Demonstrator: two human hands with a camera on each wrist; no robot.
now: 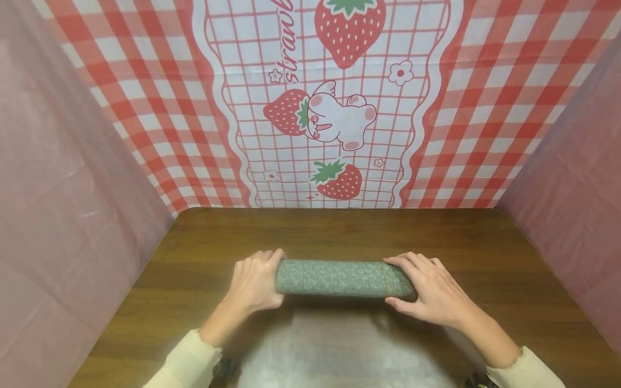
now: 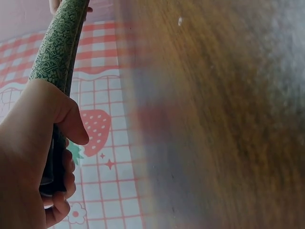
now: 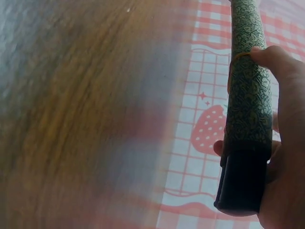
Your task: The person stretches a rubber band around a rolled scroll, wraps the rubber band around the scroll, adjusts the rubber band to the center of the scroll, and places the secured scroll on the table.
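A long green bundle with a leafy pattern (image 1: pixel 335 278) stretches crosswise between both hands, above the table. It is rounded, and a thin yellowish band (image 3: pixel 242 55) circles it near the right end. A black end piece (image 3: pixel 242 181) shows in the right wrist view, and black parts (image 2: pixel 58 157) also show at the other end. My left hand (image 1: pixel 254 281) grips the left end, its fingers curled round the far side. The right end is held by my right hand (image 1: pixel 427 285), thumb on the near side and fingers over the far side. What kind of thing it is, I cannot tell.
The brown wood-grain table (image 1: pixel 339 229) has rounded far corners and a pale shine near its front. Behind it hangs a red-and-white checked cloth (image 1: pixel 335 140) with strawberries. Pinkish cloth walls (image 1: pixel 73 188) stand on both sides.
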